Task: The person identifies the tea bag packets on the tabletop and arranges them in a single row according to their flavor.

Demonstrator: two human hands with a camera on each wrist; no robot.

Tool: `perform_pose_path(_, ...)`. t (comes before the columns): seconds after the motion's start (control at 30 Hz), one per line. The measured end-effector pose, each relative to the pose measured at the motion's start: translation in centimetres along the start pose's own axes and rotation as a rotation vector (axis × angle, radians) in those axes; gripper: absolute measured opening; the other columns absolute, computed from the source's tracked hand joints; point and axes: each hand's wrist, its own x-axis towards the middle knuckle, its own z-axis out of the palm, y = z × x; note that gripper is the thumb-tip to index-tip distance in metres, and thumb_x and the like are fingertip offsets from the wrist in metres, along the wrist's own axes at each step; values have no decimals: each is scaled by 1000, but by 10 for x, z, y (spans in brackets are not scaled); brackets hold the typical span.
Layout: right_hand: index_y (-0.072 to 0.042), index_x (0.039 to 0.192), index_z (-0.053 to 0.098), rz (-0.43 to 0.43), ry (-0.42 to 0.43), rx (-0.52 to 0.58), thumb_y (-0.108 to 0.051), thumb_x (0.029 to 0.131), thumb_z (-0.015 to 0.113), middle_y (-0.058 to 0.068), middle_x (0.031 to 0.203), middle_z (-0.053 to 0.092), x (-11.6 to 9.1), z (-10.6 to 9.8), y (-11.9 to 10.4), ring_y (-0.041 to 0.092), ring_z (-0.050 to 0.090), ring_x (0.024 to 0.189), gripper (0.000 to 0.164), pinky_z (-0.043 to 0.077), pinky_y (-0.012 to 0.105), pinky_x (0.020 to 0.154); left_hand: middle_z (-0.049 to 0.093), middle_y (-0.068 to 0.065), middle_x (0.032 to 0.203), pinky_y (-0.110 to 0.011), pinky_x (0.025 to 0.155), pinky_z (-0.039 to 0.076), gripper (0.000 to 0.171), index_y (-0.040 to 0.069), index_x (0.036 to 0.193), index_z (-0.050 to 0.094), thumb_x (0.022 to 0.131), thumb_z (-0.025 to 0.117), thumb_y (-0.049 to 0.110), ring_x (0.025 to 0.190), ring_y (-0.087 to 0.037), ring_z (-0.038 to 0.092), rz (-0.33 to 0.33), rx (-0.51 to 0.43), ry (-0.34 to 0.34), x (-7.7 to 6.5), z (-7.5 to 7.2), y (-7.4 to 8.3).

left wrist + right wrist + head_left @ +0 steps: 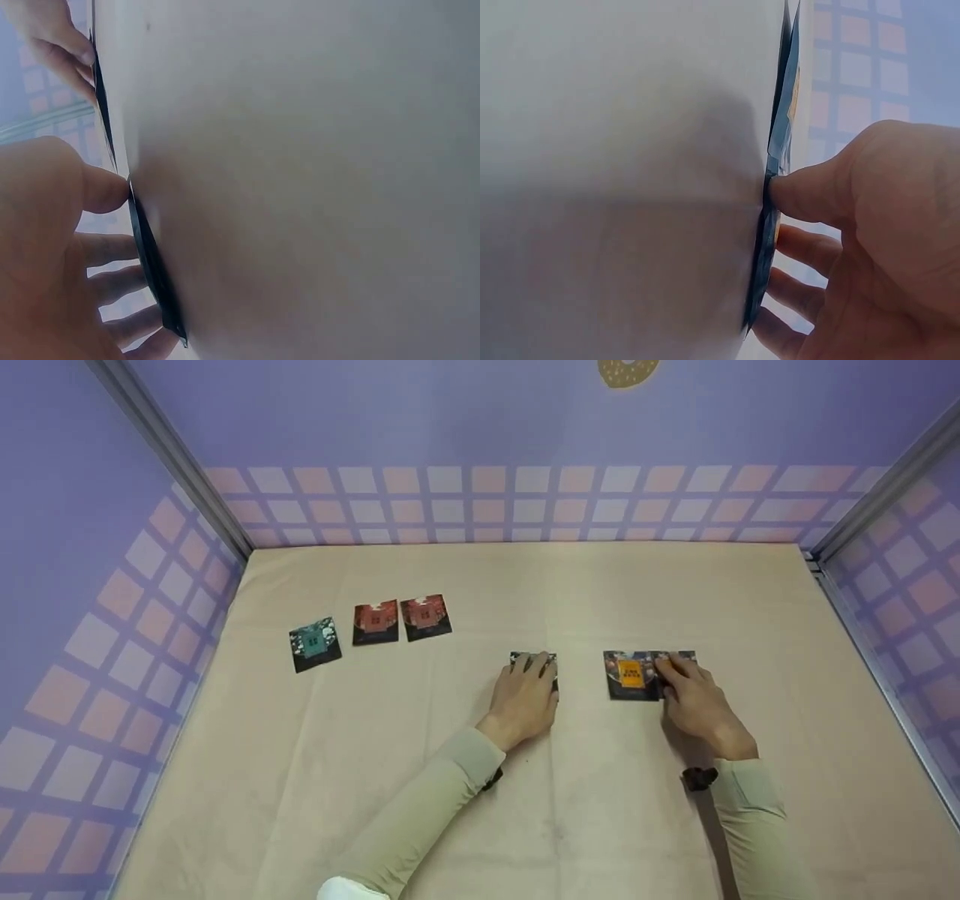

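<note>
My left hand (525, 697) lies over a dark flat packet (152, 259), its thumb and spread fingers touching the top; most of the packet's face is hidden in the head view. To the right, my right hand (701, 705) rests its thumb and fingertips on another dark packet (759, 274), largely covered by the hand. Directly left of that one, and meeting or overlapping its edge, sits a packet with an orange label (631, 675). Both hands keep their packets flat on the cloth-covered table (480, 810).
Toward the back left lie a teal packet (315, 643), turned at a slant, and two red packets (376, 621) side by side with a narrow gap. Purple walls with pink and white squares (487, 480) enclose the table at the back and sides.
</note>
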Motion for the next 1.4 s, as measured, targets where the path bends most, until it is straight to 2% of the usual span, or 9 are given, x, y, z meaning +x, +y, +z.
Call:
perform_pose_path(0.23,-4,156,32,-4,-1,-1,-9,104,43,26,161,21,-1,2,1,55,22,143,53,26,73,107,39,-6,158,-47,110,41,54,14,152,44,104,42,40,143,-31,39,-8,22,-34,7,2,13)
perform_pose_path(0.47,-2,154,34,-24,20,-2,-8,102,44,27,160,23,-1,1,2,57,25,140,53,29,74,104,38,-4,158,-47,110,40,54,17,152,43,104,42,41,143,-30,37,-19,36,-32,15,3,29)
perform_pose_path(0.7,-3,156,31,-12,-5,3,-9,103,41,26,161,20,-1,0,5,56,26,139,54,29,73,104,39,-4,158,-46,111,39,54,17,152,44,104,43,41,143,-29,38,-20,11,-32,24,5,42)
perform_pose_path(1.07,-4,156,30,-18,-18,18,-9,103,40,25,162,19,2,-1,6,55,23,141,54,26,73,106,37,-1,159,-45,112,37,55,19,153,42,104,42,44,143,-28,37,-20,28,-71,36,2,54)
perform_pose_path(1.4,-2,155,32,-42,-14,11,-8,103,42,26,161,20,0,-2,5,57,25,139,54,29,74,104,36,0,159,-43,111,39,53,21,153,42,104,43,39,142,-25,37,-3,8,-95,40,0,60)
